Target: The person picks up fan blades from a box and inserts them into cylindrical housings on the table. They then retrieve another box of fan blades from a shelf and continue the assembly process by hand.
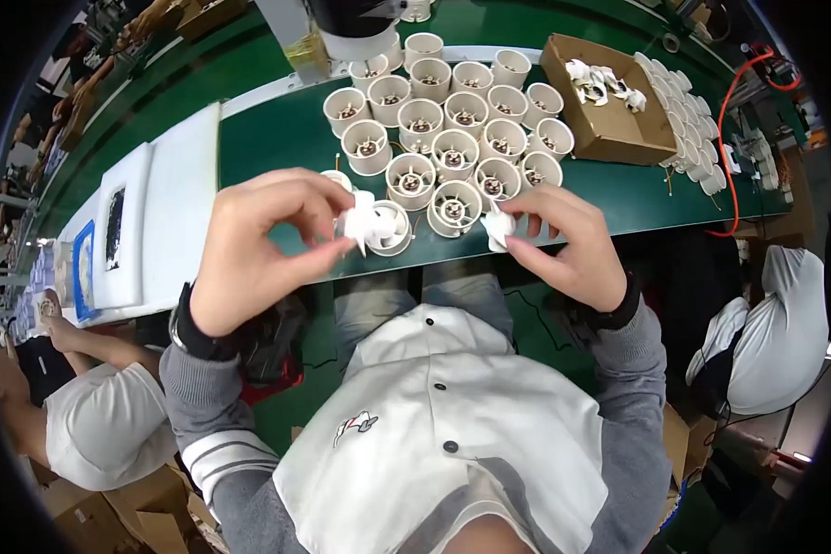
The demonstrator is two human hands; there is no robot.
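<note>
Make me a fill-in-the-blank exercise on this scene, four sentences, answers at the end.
1. The left hand pinches a bladed piece whose colour is ____.
2. The round cups stand on a table top coloured ____.
3. Of the person's two hands, the cardboard box is nearer the ____ one.
4. The buttons on the person's jacket are ____.

Missing words: white; green; right; black.

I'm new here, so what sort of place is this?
Likely a factory assembly line: a cluster of matching off-white cups stands on a green workbench, a cardboard box holds loose white parts, and another person is close by on the left.
</note>
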